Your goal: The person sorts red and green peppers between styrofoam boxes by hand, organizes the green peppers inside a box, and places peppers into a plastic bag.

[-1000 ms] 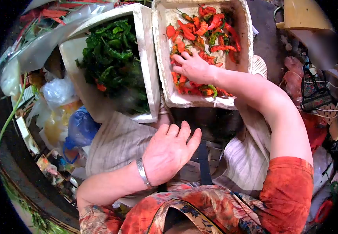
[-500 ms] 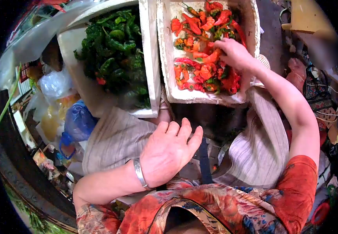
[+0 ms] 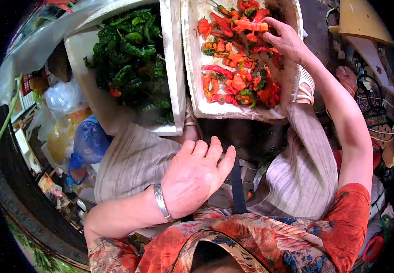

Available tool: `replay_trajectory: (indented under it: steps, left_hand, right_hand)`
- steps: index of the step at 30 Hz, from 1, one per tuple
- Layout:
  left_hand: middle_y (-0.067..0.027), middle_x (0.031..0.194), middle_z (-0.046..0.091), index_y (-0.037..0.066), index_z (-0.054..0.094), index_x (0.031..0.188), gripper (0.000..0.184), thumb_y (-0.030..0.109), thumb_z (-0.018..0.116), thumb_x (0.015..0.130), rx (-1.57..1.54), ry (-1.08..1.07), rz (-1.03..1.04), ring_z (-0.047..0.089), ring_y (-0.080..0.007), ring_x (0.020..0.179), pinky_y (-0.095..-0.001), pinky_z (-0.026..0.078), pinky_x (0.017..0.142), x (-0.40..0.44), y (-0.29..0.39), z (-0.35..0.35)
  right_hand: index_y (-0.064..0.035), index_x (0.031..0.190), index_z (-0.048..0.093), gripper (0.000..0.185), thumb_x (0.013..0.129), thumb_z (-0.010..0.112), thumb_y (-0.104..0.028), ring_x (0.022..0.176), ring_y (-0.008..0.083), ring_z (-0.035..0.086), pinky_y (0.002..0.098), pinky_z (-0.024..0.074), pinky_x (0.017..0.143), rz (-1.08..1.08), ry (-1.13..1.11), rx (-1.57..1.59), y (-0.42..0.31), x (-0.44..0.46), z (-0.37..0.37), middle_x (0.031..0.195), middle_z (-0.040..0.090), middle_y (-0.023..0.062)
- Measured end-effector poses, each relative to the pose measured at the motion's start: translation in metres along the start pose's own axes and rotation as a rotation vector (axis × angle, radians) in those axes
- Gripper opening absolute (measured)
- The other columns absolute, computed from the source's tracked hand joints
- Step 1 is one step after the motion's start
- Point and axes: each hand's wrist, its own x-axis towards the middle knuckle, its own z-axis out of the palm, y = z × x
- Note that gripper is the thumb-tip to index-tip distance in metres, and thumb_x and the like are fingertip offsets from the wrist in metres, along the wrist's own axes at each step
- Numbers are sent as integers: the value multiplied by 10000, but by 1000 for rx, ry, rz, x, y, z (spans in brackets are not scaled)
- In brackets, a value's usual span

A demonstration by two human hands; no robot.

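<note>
Right hand (image 3: 287, 41), 1 o'clock, pinches red pepper (image 3: 251, 26) over white box (image 3: 238, 112); many red peppers (image 3: 238, 82) there, handling seemingly unfinished; left hand (image 3: 192, 179), 6 o'clock, fingers parted; green peppers (image 3: 131, 51) heaped separately, 11 o'clock

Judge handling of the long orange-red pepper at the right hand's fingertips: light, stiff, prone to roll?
The pepper looks slim, so probably light. It sticks out nearly straight from the right hand, so likely fairly stiff. Its uneven outline should hinder rolling.
</note>
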Motion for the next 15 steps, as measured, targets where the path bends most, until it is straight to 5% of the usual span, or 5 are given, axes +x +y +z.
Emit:
replay_trajectory:
  steps: [15]
  left_hand:
    - [-230, 1199, 585, 44, 535, 1277, 473, 178, 524, 824, -3, -1, 10, 583, -316, 1019, -392, 461, 835, -1, -2, 0]
  right_hand:
    - [-103, 1353, 482, 549, 818, 580, -29, 1182, 226, 550, 325, 424, 1031, -25, -182, 364, 9, 1, 3, 1241, 602, 146]
